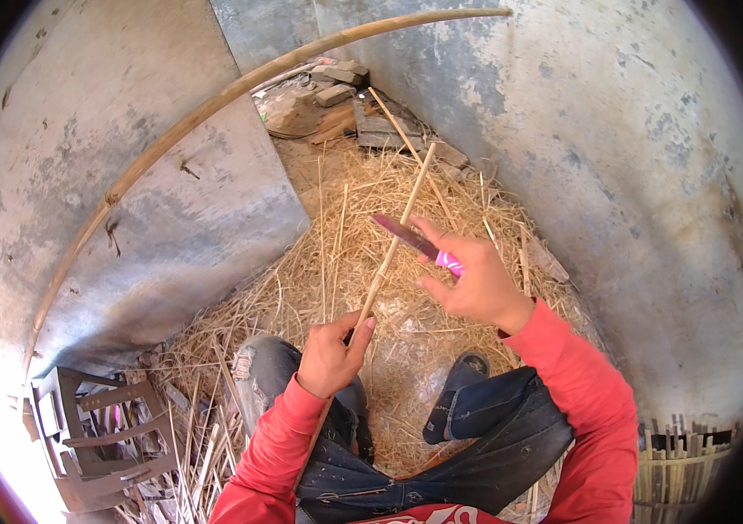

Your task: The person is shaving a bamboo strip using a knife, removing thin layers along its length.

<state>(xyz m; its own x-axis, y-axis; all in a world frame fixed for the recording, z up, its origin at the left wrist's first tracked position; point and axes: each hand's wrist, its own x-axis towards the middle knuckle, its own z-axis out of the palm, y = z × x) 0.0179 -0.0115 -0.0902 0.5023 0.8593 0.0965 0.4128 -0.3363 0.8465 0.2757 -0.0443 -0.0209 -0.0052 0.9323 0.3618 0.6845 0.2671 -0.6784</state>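
Observation:
A long, pale bamboo stick [391, 251] slants up and away from my lap. My left hand [334, 354] is closed around its lower part, thumb along the top. In my right hand [483, 278] is a knife [417, 242] with a pink and white handle and a dark reddish-brown blade. The blade crosses the upper part of the stick and appears to touch it, its tip pointing up and left. My right index finger reaches forward near the stick, close to the blade. Part of the handle is hidden in the palm.
Straw-like shavings [389, 192] cover the floor around my feet. A long curved pole [188, 124] arcs across the left side by a grey panel [214, 188]. At lower left stands a brown slatted frame [118, 437]. Bricks [336, 83] lie at the back; a slatted basket [677, 472] is at lower right.

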